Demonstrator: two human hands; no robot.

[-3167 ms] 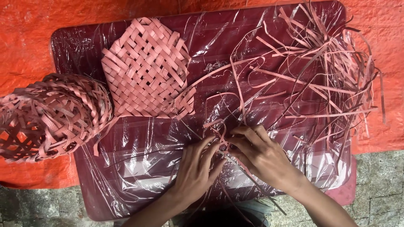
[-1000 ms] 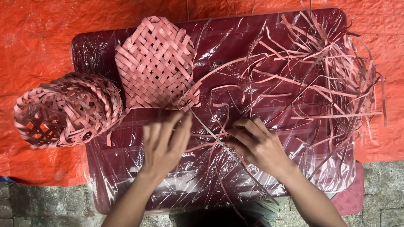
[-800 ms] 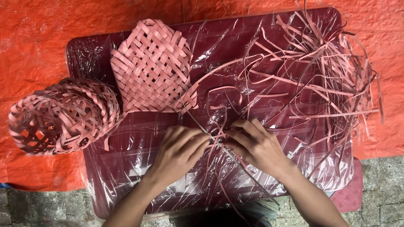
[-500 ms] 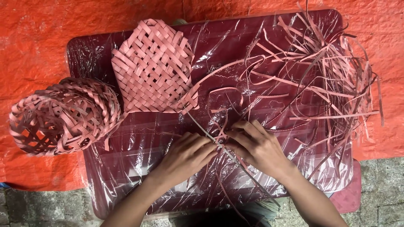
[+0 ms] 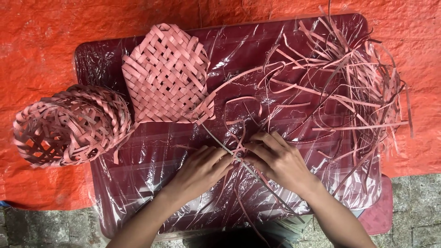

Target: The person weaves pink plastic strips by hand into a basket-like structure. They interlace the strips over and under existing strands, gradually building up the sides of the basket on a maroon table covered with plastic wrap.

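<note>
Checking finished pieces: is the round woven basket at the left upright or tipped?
Tipped: the basket lies on its side, its open mouth facing left.

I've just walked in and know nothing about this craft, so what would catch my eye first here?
Probably the two hands meeting mid-table, left hand and right hand, fingertips pinching crossed pink strips. Behind them a flat woven mat lies at the table's far left, and a tangled heap of loose strips fills the right. A round woven basket lies tipped off the left edge, on orange sheeting.
</note>
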